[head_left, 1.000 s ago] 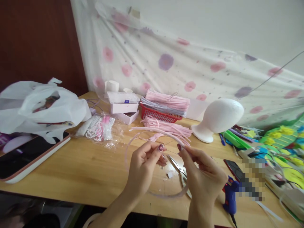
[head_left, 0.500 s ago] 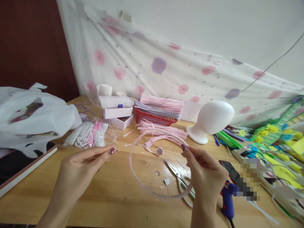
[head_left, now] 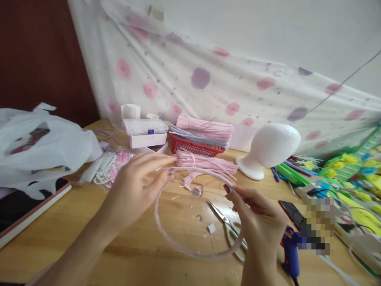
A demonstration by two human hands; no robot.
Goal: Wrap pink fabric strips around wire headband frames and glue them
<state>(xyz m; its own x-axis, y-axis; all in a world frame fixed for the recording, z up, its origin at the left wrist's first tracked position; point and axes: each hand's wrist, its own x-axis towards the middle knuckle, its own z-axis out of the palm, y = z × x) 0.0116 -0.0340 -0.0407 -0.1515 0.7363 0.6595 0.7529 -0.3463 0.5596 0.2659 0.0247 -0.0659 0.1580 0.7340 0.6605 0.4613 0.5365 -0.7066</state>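
The left hand (head_left: 139, 184) is smeared by motion blur, so whether its fingertips actually pinch the pink hoop (head_left: 166, 230) at the upper left of its curve cannot be told. The right hand (head_left: 262, 226) hides the hoop's right end and covers the handles of the scissors (head_left: 222, 216). A pixelated block at centre right masks part of the blue glue gun (head_left: 290, 250) and whatever lies behind it. The white plastic bag (head_left: 44, 147) runs off the left edge; the green and yellow craft pieces (head_left: 354, 174) run off the right.
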